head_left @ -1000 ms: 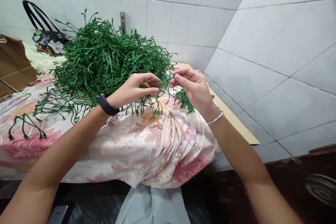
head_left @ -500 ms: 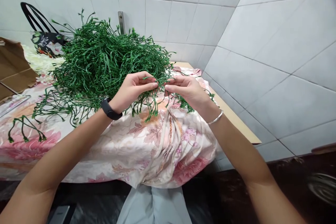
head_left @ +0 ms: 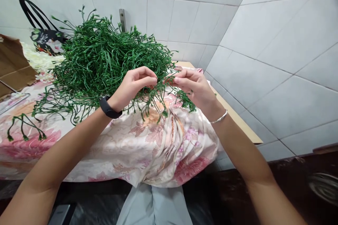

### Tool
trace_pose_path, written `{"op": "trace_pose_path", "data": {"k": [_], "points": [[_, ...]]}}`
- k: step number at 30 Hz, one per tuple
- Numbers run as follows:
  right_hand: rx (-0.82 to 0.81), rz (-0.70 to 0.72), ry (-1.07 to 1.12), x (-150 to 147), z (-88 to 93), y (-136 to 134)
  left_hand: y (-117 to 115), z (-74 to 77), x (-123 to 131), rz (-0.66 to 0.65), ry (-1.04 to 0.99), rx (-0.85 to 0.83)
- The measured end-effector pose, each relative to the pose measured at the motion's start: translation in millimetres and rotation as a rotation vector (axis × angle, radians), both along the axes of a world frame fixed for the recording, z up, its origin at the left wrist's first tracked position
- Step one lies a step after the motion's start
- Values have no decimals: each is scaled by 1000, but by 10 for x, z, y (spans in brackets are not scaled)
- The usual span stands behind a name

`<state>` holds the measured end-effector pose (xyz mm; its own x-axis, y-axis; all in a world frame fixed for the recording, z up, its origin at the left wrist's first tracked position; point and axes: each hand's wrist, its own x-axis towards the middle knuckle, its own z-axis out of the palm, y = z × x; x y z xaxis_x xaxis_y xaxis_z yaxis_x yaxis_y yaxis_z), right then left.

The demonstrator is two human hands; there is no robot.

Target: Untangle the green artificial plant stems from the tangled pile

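Note:
A large tangled heap of green artificial flower stems (head_left: 105,56) lies on a floral cloth (head_left: 126,147). In front of the heap's right side, my left hand (head_left: 137,84), with a black band at the wrist, pinches a small bunch of green plastic stems (head_left: 155,100) whose ends hang down over the cloth. Just to its right, my right hand (head_left: 194,86) has thumb and forefinger closed on a thin stem of the same kind. A small gap separates the fingertips. Below my right hand rests a little clump of stems (head_left: 187,101).
On the left are a brown cardboard box (head_left: 16,65), cream artificial petals (head_left: 39,59) and a black floral bag (head_left: 47,40). A few loose stems (head_left: 25,128) lie near the left front. White tiled walls (head_left: 277,42) close off the back and right. A phone (head_left: 62,214) lies below the table.
My right hand has moved slightly right, widening the gap between the hands. The hanging stems below my left hand have shifted. My left hand has stayed nearly in place.

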<state>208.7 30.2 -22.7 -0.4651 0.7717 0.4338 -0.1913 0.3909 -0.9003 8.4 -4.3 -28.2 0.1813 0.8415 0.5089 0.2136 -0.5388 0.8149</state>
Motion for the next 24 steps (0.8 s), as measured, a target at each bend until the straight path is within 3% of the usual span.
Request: {"op": "trace_pose_path", "data": {"k": [2, 6, 8, 12, 19, 24], "points": [[75, 4, -7, -10, 13, -33, -44, 2, 36, 59, 17, 91], [208, -35, -56, -45, 19, -98, -146, -5, 107, 364, 225, 477], [221, -38, -84, -61, 3, -108, -167, -20, 119, 421, 333, 569], [258, -48, -86, -72, -36, -82, -138, -61, 103, 334, 398, 540], [334, -189, -132, -82, -52, -65, -120, -84, 124, 204, 304, 431], [365, -140, -202, -90, -63, -82, -128, -115, 162, 136, 275, 360]]}}
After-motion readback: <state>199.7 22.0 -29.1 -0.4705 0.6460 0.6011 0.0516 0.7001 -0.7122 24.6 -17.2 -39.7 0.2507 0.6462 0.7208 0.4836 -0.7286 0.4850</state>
